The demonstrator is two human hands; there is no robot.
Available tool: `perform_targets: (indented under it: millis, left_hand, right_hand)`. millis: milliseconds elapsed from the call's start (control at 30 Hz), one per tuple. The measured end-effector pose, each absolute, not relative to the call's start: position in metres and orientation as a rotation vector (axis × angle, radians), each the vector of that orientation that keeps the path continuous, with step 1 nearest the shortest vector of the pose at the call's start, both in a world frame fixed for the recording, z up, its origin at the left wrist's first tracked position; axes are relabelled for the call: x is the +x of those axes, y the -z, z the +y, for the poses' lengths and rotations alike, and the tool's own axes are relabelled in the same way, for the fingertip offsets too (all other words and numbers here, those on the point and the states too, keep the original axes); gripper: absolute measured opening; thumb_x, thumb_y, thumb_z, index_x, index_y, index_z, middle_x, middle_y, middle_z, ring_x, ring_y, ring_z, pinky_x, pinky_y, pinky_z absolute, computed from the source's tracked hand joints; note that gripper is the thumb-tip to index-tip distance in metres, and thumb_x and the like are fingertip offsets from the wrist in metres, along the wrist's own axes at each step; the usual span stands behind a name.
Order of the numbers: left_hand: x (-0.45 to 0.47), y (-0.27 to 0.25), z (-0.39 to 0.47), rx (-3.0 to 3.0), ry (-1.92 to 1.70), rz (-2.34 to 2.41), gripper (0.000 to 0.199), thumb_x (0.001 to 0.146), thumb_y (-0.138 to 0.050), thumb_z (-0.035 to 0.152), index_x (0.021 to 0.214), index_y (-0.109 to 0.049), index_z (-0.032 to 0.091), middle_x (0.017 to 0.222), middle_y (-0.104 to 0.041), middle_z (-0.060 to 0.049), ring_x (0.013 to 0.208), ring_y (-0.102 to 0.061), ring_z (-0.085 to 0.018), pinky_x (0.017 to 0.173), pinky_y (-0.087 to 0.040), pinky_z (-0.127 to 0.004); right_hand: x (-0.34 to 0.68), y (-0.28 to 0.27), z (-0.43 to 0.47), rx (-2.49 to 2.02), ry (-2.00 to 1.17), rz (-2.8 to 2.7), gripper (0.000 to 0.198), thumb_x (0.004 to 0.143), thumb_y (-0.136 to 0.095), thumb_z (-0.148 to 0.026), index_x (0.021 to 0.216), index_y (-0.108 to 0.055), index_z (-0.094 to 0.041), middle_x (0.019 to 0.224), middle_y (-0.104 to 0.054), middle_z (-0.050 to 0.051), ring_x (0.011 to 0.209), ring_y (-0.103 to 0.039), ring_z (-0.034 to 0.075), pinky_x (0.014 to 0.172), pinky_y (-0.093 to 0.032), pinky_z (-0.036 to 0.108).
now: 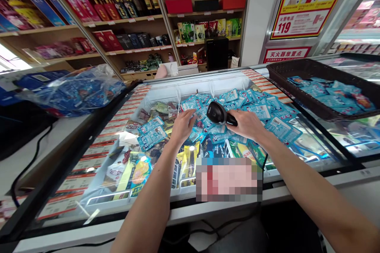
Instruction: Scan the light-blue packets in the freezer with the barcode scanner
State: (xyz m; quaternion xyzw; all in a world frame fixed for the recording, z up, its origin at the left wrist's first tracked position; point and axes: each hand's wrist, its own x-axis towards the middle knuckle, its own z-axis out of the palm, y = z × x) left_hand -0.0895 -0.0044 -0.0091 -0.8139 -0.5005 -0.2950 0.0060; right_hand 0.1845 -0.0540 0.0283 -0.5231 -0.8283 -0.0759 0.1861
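Observation:
My right hand point(247, 124) is closed around the handle of a black handheld barcode scanner point(217, 113). The scanner's head points left, over a spread of small light-blue packets point(258, 111). To its left, my left hand point(183, 125) hovers over or touches the packets' edge, thumb and fingers apart; whether its fingertips touch a packet is unclear. Two more blue packets point(152, 133) lie further left. Beneath both arms is a glass-topped freezer point(178, 215), with yellow and other coloured packages point(191, 160) inside.
At the right, a brown woven basket point(335, 114) holds more blue packets. A clear plastic bag point(80, 91) of blue packages sits at the left. Shelves point(127, 19) of boxes and bottles stand behind. A black cable point(35, 154) hangs at the left; part of the front is pixelated.

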Motion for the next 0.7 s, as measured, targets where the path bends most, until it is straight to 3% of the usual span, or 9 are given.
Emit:
perform_targets:
  millis: [100,333,500,700]
  left_hand:
    - [-0.085,0.011,-0.006,-2.605,0.850,-1.530,0.041,0.093,-0.036,0.039,0.125,-0.055,0.022,0.128,-0.058,-0.007,0.119,-0.051,-0.023,0.099,-0.038,-0.039]
    - [-0.084,0.012,-0.006,-2.540,0.897,-1.641,0.036,0.088,-0.043,0.047,0.105,-0.060,0.020,0.108,-0.065,-0.008,0.107,-0.056,-0.024,0.092,-0.040,-0.039]
    - [-0.087,0.015,-0.002,-2.548,0.893,-1.685,0.043,0.083,-0.052,0.048,0.117,-0.054,0.022,0.115,-0.062,-0.009,0.109,-0.054,-0.026,0.091,-0.040,-0.040]
    - [-0.094,0.018,0.007,-2.484,1.113,-1.797,0.071,0.073,-0.065,0.044,0.134,-0.042,0.018,0.118,-0.057,-0.012,0.112,-0.052,-0.026,0.097,-0.039,-0.040]
  right_hand:
    - [0.184,-0.028,-0.054,-1.473,0.220,-2.333,0.034,0.084,-0.052,-0.041,0.109,-0.058,-0.019,0.093,-0.070,0.007,0.080,-0.064,0.022,0.062,-0.039,0.030]
    - [0.185,-0.029,-0.055,-1.463,0.204,-2.334,0.035,0.084,-0.054,-0.040,0.112,-0.058,-0.020,0.096,-0.070,0.007,0.082,-0.064,0.022,0.064,-0.040,0.030]
    - [0.185,-0.028,-0.055,-1.457,0.209,-2.345,0.035,0.084,-0.054,-0.040,0.112,-0.057,-0.019,0.094,-0.070,0.007,0.080,-0.064,0.022,0.064,-0.040,0.030]
    - [0.183,-0.028,-0.055,-1.452,0.208,-2.352,0.035,0.084,-0.054,-0.040,0.112,-0.057,-0.019,0.094,-0.070,0.007,0.081,-0.064,0.022,0.064,-0.040,0.030]
